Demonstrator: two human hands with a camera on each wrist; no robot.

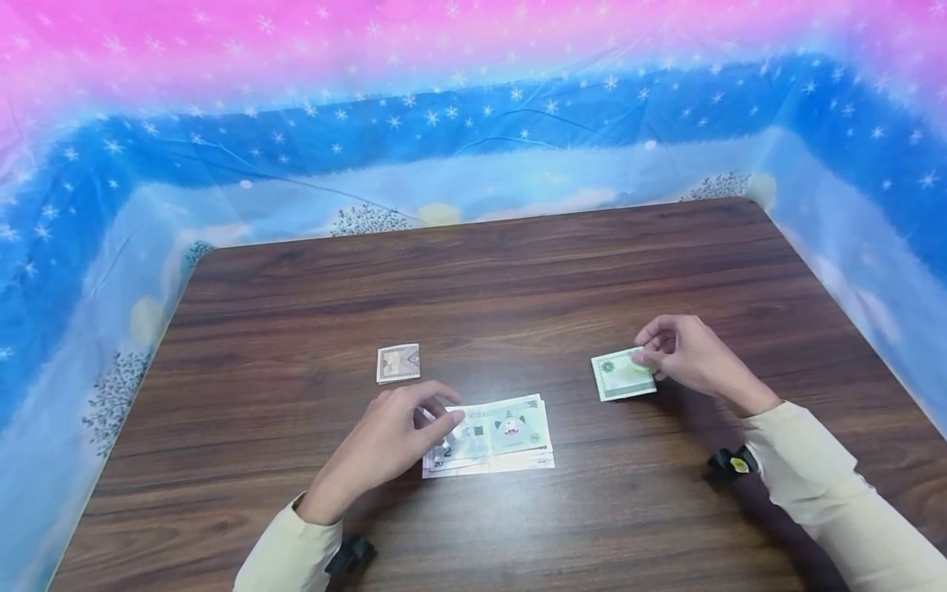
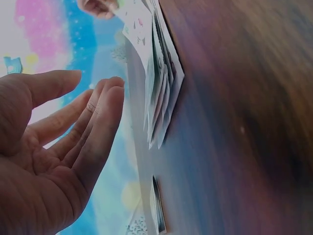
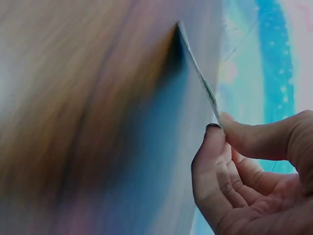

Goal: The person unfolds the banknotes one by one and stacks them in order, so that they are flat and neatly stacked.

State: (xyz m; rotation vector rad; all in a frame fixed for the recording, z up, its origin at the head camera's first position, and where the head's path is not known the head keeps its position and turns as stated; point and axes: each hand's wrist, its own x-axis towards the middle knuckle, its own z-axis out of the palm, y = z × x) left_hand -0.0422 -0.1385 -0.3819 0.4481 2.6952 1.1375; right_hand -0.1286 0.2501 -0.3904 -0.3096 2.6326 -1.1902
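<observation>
A stack of play banknotes (image 1: 510, 440) with several loosely layered edges lies on the table, a cartoon animal face on the top note. My left hand (image 1: 395, 436) hovers over the left end of that stack; in the left wrist view its thumb and relaxed fingers stand apart with nothing between them. Between thumb and index finger, my right hand (image 1: 691, 353) pinches the corner of a green folded banknote (image 1: 620, 376). Seen edge-on in the right wrist view, this banknote (image 3: 198, 73) slants up from the table. A small brown folded banknote (image 1: 399, 363) lies beyond my left hand.
The dark wood-grain table (image 1: 518, 304) has rounded far corners. A pink and blue cloth (image 1: 473, 123) with snowflakes and trees hangs around its back and sides. Dark straps sit at both cuffs, the right one (image 1: 732, 464) with a yellow spot.
</observation>
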